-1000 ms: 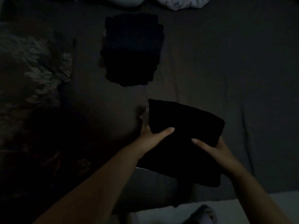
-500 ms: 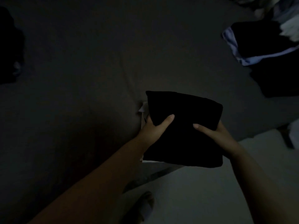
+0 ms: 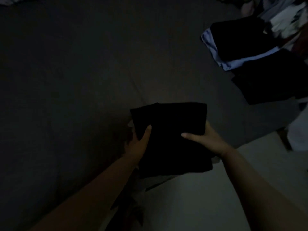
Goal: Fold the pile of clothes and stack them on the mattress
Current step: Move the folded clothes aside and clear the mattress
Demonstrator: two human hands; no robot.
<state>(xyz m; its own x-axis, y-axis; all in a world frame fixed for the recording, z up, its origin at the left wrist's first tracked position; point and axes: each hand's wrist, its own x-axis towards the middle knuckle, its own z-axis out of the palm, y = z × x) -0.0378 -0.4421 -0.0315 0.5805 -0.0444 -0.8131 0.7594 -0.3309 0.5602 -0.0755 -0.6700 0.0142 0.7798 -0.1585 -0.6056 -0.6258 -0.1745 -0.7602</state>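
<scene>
A folded black garment (image 3: pixel 170 137) is held at lower centre of the frame, above the near edge of the mattress (image 3: pixel 75 80). It is gripped at its left edge by the left hand (image 3: pixel 139 142) and at its right edge by the right hand (image 3: pixel 206 139), thumbs laid on top. A pile of clothes (image 3: pixel 260 52), dark and pale blue, lies at upper right on the smooth dark sheet. Pale floor (image 3: pixel 191 202) is seen below.

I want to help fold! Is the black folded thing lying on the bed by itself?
No, the left hand and right hand both grip the black folded garment.
</scene>
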